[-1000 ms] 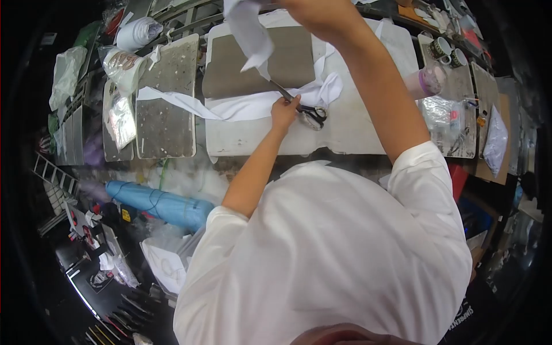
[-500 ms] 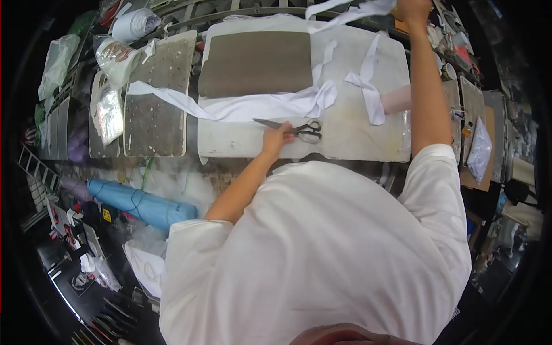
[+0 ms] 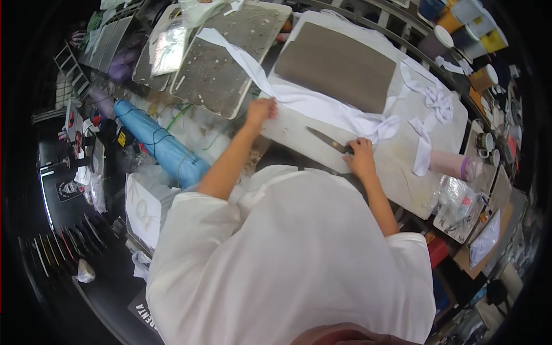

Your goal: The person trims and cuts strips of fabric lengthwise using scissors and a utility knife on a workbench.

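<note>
Angling the scissors, gripped by the right hand, clear of the left hand helps; its hold on cloth is unclear.

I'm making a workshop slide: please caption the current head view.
Right hand on scissors, left hand near a long white strip; a brown panel lies beyond.

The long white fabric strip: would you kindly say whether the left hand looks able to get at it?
Probably yes: the left hand is right by the fabric strip, with nothing visible in between; the scissors are farther right, at the right hand.
</note>
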`<action>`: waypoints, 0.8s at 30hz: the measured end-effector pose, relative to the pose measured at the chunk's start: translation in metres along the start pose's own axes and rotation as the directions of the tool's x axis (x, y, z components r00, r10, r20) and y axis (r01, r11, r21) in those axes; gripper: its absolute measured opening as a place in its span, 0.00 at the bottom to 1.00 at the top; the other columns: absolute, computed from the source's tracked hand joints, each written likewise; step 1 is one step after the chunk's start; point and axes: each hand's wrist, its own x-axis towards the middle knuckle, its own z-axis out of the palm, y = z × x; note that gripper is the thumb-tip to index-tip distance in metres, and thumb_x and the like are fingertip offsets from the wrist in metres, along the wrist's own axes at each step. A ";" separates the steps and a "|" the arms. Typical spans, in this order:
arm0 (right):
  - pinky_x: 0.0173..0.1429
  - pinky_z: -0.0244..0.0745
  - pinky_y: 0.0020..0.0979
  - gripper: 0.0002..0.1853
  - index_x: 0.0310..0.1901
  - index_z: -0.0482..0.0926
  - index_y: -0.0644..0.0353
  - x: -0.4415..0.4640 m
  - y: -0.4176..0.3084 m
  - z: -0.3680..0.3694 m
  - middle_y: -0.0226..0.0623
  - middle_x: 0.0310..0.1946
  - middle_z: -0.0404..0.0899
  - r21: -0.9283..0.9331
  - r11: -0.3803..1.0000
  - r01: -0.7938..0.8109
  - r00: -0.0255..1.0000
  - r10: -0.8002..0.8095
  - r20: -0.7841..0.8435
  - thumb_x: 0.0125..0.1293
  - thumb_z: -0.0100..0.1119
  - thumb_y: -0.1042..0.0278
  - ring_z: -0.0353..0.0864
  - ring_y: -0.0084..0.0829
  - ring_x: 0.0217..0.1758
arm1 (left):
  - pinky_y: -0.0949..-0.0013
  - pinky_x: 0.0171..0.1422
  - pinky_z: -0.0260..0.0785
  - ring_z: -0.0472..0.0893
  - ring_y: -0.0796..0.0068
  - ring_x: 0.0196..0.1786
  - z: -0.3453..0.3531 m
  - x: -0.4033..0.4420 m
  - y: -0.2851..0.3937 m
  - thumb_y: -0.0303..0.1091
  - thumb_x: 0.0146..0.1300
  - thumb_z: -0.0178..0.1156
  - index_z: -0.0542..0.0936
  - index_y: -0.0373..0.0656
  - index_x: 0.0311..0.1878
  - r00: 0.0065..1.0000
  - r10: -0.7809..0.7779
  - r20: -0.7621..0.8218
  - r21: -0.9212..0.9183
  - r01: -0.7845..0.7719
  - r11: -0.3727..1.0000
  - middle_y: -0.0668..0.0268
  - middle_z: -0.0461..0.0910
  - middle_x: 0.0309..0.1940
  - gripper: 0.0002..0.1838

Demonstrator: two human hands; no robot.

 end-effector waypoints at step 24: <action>0.60 0.71 0.41 0.15 0.47 0.79 0.59 0.181 -0.176 0.108 0.44 0.44 0.77 0.054 0.910 -0.410 0.887 0.412 -0.206 0.56 0.65 0.70 0.74 0.47 0.55 | 0.60 0.56 0.71 0.79 0.66 0.47 -0.278 0.282 0.078 0.24 0.58 0.61 0.76 0.39 0.39 0.993 0.111 -0.043 -0.687 -0.110 0.718 0.62 0.79 0.39 0.06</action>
